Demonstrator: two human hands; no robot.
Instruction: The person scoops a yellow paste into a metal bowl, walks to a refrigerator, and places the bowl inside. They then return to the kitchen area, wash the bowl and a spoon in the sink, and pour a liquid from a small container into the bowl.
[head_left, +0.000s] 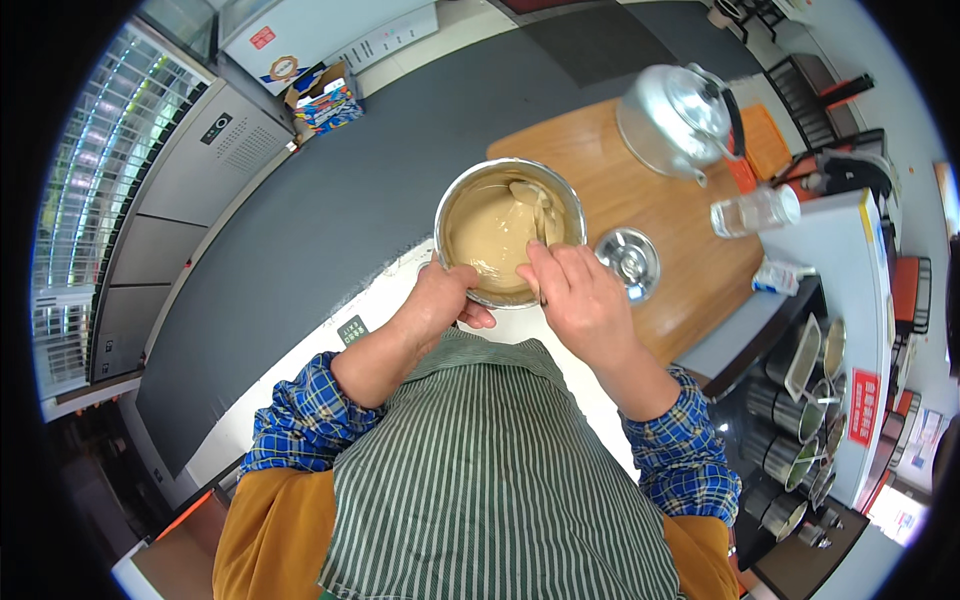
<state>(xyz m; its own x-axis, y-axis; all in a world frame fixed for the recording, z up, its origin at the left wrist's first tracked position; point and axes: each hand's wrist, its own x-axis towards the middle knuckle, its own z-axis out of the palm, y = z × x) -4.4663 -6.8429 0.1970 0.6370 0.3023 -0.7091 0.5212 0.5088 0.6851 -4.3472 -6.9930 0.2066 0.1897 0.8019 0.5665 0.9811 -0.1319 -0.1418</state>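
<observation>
A round stainless-steel pot (441, 225) is held up in front of my apron, beside the table's near left corner. Thick beige paste (484, 225) with a glossy surface fills part of it. My left hand (446, 292) grips the pot at its lower left, thumb over the rim and fingers underneath. My right hand (585, 292) is closed around the handle of a metal spoon (531, 195). The spoon's paste-coated head leans against the pot's far right inner wall. Most of the handle is hidden by my fingers.
On the wooden table (690, 247) are a shiny metal lid (630, 262), a large kettle (660, 112) and a clear jar (742, 214) with a white cap. Several metal containers (784, 420) stand on the right. An opened cardboard box (330, 105) sits on the floor by a white appliance.
</observation>
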